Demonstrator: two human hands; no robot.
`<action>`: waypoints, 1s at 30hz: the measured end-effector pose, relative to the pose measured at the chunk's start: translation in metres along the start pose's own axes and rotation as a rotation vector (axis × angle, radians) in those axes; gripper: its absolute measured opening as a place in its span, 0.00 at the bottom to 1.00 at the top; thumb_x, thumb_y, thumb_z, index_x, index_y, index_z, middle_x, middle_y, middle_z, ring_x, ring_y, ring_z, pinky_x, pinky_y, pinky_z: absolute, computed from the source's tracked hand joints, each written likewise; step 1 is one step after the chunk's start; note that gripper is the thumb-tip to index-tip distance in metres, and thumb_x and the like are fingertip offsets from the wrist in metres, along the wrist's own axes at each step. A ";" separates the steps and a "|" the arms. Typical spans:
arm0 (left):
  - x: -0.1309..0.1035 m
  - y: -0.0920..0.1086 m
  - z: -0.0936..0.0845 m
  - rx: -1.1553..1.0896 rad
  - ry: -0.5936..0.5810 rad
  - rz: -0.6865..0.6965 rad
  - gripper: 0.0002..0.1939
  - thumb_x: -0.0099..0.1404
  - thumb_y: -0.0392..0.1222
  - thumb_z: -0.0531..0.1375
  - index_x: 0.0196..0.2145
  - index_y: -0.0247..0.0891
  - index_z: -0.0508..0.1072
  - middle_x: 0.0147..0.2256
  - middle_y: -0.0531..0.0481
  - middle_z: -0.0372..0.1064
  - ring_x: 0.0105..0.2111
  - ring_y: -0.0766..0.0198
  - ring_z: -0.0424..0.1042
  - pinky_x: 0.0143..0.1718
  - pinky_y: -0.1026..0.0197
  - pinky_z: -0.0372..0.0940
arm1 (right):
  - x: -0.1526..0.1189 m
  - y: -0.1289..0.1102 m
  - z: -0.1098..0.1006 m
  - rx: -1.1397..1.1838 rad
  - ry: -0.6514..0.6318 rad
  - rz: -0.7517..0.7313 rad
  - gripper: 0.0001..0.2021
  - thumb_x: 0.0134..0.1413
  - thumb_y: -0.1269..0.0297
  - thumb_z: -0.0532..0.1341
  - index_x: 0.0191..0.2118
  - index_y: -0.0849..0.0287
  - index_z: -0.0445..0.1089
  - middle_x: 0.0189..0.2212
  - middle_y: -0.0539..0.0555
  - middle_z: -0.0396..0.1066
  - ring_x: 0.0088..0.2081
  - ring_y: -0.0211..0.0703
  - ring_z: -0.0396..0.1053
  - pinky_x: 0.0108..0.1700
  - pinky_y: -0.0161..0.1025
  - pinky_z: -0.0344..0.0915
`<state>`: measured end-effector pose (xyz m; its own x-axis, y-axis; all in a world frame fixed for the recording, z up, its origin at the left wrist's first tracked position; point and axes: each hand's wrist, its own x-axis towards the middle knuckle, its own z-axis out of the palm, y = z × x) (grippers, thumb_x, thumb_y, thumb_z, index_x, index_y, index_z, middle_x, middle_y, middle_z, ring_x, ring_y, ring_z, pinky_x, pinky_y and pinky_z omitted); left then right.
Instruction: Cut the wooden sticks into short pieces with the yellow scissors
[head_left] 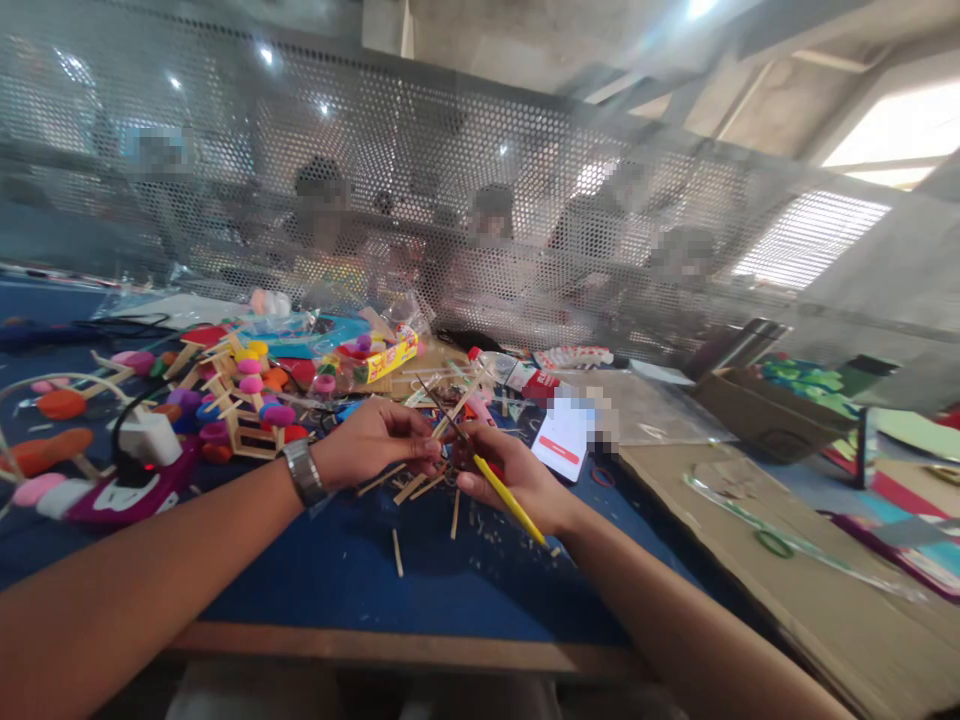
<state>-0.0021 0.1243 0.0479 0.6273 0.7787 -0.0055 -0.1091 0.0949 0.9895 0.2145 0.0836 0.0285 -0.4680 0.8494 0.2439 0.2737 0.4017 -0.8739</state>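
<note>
So my left hand (pixel 375 440) is pinched shut on a thin wooden stick (pixel 442 425), and my right hand (pixel 517 475) is closed around a yellow pencil (pixel 510 505) just beside it. That stick looks light and snappy, so I'd grip near its middle, with loose sticks (pixel 420 487) lying right under both grips.

Surface: we see a table (pixel 315 590) covered in blue, with a wooden front edge.
Middle: loose wooden sticks (pixel 409 488) lie scattered on the blue.
Left of the sticks: a stick frame with coloured rings (pixel 240 400), and nearer us a purple device (pixel 127 495).
Right of the sticks: a phone (pixel 564 437), then a cardboard sheet (pixel 787 590).
Beyond the cardboard: an open box (pixel 757 410).
</note>
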 end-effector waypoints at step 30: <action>-0.002 0.004 -0.009 0.030 -0.081 -0.177 0.22 0.43 0.51 0.77 0.25 0.31 0.75 0.25 0.51 0.76 0.23 0.69 0.75 0.30 0.65 0.71 | -0.003 -0.012 -0.013 0.075 -0.075 0.162 0.26 0.52 0.41 0.66 0.46 0.58 0.72 0.34 0.52 0.69 0.34 0.43 0.64 0.37 0.41 0.65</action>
<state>-0.0105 0.1291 0.0509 0.6950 0.6989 -0.1691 0.0309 0.2059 0.9781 0.2237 0.0809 0.0437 -0.4853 0.8717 0.0676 0.2882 0.2325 -0.9289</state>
